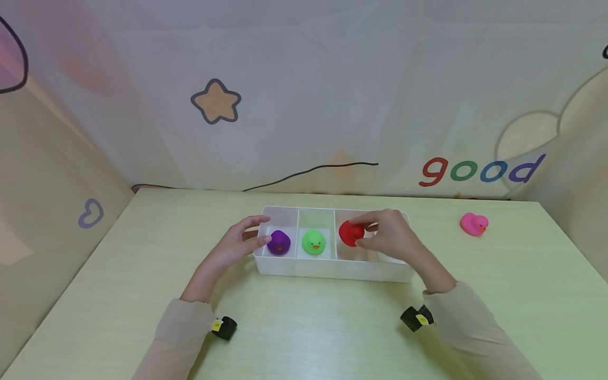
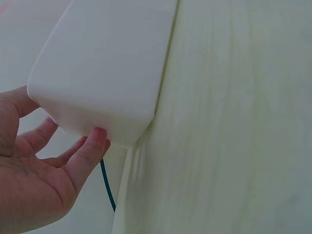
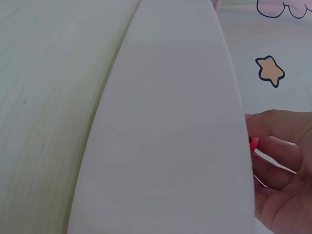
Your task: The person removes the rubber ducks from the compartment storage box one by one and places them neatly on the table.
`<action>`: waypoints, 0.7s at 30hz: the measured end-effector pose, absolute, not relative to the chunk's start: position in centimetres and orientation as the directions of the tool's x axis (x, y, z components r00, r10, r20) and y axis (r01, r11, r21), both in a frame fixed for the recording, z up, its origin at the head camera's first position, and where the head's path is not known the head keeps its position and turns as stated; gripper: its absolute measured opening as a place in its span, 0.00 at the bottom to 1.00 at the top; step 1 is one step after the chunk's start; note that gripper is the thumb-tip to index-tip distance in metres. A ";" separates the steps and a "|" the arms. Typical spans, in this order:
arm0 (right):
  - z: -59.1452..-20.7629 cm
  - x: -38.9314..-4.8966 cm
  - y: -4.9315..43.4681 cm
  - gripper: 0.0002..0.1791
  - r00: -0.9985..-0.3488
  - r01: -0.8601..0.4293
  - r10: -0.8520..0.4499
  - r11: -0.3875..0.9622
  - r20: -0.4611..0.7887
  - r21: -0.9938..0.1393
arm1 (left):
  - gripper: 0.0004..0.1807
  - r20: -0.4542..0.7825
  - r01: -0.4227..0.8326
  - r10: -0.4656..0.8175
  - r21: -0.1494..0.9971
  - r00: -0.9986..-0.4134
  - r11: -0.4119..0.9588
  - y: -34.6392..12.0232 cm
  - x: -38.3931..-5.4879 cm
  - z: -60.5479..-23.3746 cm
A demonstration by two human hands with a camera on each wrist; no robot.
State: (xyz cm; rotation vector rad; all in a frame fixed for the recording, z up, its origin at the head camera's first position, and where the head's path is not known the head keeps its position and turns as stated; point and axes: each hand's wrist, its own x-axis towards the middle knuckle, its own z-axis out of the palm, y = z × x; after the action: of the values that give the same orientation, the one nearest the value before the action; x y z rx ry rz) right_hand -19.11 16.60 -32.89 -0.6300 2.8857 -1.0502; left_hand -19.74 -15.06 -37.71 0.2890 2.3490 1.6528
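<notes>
A white divided box [image 1: 332,269] sits on the table, with a purple rubber duck [image 1: 278,243] in its leftmost compartment and a green rubber duck [image 1: 314,242] in the one beside it. My left hand [image 1: 236,243] grips the box's left end; in the left wrist view its fingertips [image 2: 97,134] press the end wall. Between the thumb and fingers of my right hand [image 1: 391,235] is a red rubber duck [image 1: 350,233], held in the third compartment. Only a sliver of the red duck [image 3: 253,143] shows past the box in the right wrist view.
A pink rubber duck [image 1: 473,224] lies on the table at the far right, apart from the box. Behind the table [image 1: 304,327] hangs a printed backdrop [image 1: 304,105] with a star and the word "good". More backdrop stands at both sides.
</notes>
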 end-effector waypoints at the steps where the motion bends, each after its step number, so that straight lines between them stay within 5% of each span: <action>1: -32.8 -19.1 16.8 0.19 -0.926 -0.349 -0.356 0.691 0.123 -0.633 | 0.29 -0.090 0.018 0.305 0.942 -0.948 0.335 -15.1 -19.7 -37.7; 21: -30.6 -18.2 21.5 0.24 -0.983 -0.174 -0.159 0.606 0.096 -0.776 | 0.28 -0.088 0.017 0.304 0.945 -0.948 0.328 -15.1 -19.7 -37.8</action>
State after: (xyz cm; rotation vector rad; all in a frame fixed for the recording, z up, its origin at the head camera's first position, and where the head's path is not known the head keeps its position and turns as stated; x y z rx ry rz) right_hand -18.22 21.54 -30.58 -0.2935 2.8298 -1.3712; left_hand -19.73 -15.13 -37.85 0.2909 2.3446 1.6636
